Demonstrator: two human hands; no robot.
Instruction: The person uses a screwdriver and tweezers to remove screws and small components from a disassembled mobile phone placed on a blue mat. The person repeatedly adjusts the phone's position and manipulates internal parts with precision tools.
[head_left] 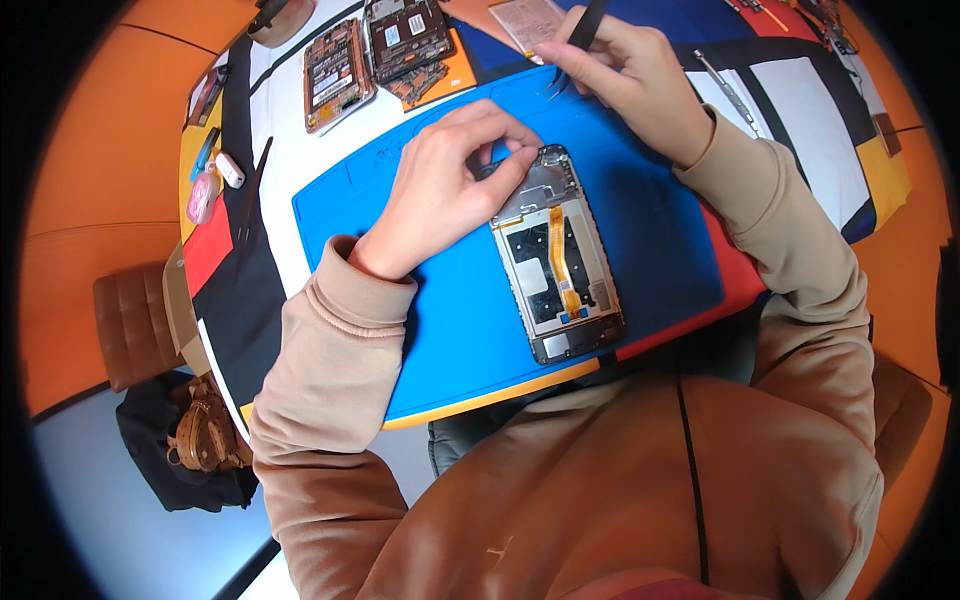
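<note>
An opened phone (533, 262) lies on the blue work mat (360, 345), its inside facing up. A yellow flex cable (563, 265) runs down its middle, and grey metal shielding covers its upper part. My left hand (455, 175) is closed at the phone's top left corner, thumb and forefinger pinched together against that edge. Whether a small part sits between those fingertips is hidden. Above and to the right, my right hand (632, 80) holds black tweezers (588, 25). Their curved tips point down over the mat, apart from the phone.
At the far left stand two more opened phones (338, 75) (408, 40). A flat silver battery-like piece (527, 22) lies at the back. On the right is a slim screwdriver (728, 90). A pink case (203, 196) and a white gadget (230, 170) rest on the left.
</note>
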